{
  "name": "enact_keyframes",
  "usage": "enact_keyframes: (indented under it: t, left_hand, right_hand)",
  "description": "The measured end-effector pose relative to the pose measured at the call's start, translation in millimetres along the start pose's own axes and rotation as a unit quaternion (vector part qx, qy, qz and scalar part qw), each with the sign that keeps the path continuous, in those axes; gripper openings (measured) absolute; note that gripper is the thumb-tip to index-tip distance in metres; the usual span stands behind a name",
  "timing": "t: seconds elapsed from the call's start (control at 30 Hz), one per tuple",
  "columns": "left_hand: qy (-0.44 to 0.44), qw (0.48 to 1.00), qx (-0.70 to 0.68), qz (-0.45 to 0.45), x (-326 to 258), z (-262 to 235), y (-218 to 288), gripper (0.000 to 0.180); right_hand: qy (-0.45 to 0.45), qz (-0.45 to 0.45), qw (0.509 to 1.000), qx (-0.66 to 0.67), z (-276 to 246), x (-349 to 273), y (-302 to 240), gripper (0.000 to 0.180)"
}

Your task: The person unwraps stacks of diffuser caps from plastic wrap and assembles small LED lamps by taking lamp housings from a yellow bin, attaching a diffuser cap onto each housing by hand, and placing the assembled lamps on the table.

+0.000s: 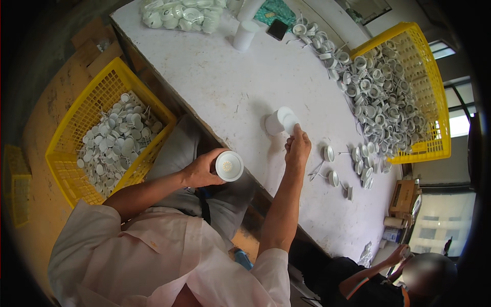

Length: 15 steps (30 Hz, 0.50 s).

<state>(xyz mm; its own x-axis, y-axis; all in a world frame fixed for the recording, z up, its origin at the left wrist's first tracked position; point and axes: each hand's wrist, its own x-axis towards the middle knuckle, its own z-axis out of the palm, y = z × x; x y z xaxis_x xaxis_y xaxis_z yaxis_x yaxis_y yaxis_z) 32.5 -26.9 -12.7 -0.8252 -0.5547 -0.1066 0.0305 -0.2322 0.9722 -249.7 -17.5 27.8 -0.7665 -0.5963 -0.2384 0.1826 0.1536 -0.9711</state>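
One white cap (290, 123) at right fingers (295, 137)

Worktop (245, 77): long, white, scuffed and stained surface, running diagonally across the view. Floor (46, 133): bare, orange-brown, worn, with flat cardboard pieces (94, 48) lying near the worktop's far end. Windows (458, 115): at the right edge, dark-framed, bright daylight coming through. Second bright opening (434, 225) lower right. Cardboard box (403, 197): brown, standing past the worktop's right edge. Light: daylight, even, soft shadows across the worktop.
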Motion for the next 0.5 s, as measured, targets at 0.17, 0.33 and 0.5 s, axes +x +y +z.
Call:
enact_keyframes:
  t: [0.17, 0.33, 0.5]
  left_hand:
    - [0.009, 1.000, -0.001, -0.002, 1, 4, 7, 0.074]
    - [-0.006, 1.000, -0.018, -0.013, 10, 8, 18, 0.075]
    - [-0.003, 0.999, -0.053, -0.001, 22, 14, 22, 0.077]
  right_hand:
    - [-0.020, 0.005, 0.990, 0.137, -16, -27, 3, 0.021]
    - [-0.056, 0.008, 0.973, 0.223, -21, -64, 5, 0.014]
    - [-0.084, 0.024, 0.964, 0.253, -27, -89, 25, 0.011]
